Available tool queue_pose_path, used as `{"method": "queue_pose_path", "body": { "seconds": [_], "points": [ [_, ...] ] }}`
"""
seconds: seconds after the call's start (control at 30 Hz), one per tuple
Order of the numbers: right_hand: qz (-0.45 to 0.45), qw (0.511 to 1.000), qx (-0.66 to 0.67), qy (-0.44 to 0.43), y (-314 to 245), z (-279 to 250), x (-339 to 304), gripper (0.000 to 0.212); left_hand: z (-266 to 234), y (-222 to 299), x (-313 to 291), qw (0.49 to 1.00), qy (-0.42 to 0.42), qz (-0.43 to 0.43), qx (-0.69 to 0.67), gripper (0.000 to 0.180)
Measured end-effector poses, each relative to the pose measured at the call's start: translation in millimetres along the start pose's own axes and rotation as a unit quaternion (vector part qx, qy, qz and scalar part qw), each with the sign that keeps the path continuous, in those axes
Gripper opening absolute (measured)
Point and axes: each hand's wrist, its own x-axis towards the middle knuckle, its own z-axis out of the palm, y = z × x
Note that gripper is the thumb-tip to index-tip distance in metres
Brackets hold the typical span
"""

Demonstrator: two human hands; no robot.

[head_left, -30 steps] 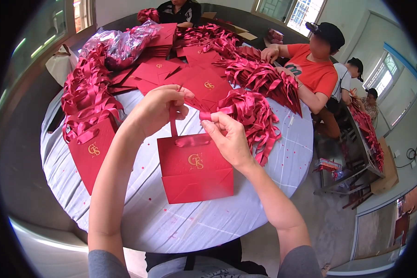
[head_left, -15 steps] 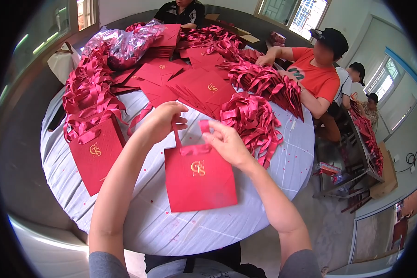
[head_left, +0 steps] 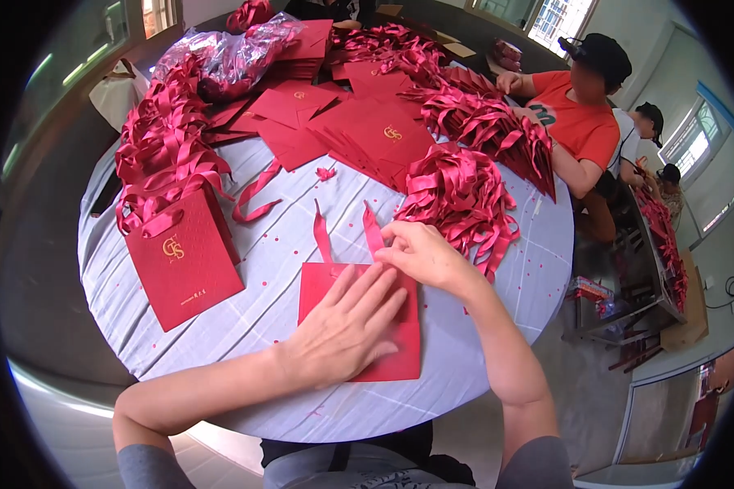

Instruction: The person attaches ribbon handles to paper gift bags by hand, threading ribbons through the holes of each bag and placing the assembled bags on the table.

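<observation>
left hand [head_left: 347,330]: grip released, palm flat on red paper bag [head_left: 387,359] lying at near bench [head_left: 261,277] edge | right hand [head_left: 420,257]: grip pinching bag's ribbon handle [head_left: 373,230] at top | ribbon pile [head_left: 461,200] just beyond | standing finished bags [head_left: 180,261] left | seated person [head_left: 583,122] far right

Left hand [head_left: 347,330] is pressing flat on the red paper bag [head_left: 399,359] lying on the table [head_left: 285,244], right hand [head_left: 420,254] is pinching its ribbon handle [head_left: 372,228].

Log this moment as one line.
left hand: flat on red bag | right hand: pinching ribbon | bag: flat on table
</observation>
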Motion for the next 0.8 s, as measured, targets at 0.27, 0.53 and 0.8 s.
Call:
{"method": "queue_pose_path", "body": {
  "seconds": [0.27, 0.53, 0.8],
  "points": [
    [-0.129, 0.969, -0.102, 0.186, -38.9, 26.4, 6.8, 0.021, 13.7, 0.3, -5.2, 0.999, 0.025, -0.007, -0.022, 0.068],
    [-0.02, 0.974, -0.226, -0.026, -53.9, 53.0, 44.6, 0.043, 20.8, -4.3, -12.5, 0.999, 0.004, -0.014, -0.036, 0.069],
    [0.001, 0.999, -0.048, 0.022, -40.5, 49.3, 43.0, 0.03, 23.8, -2.3, -10.8, 1.0, 0.018, -0.006, -0.024, 0.071]
  ]
}}
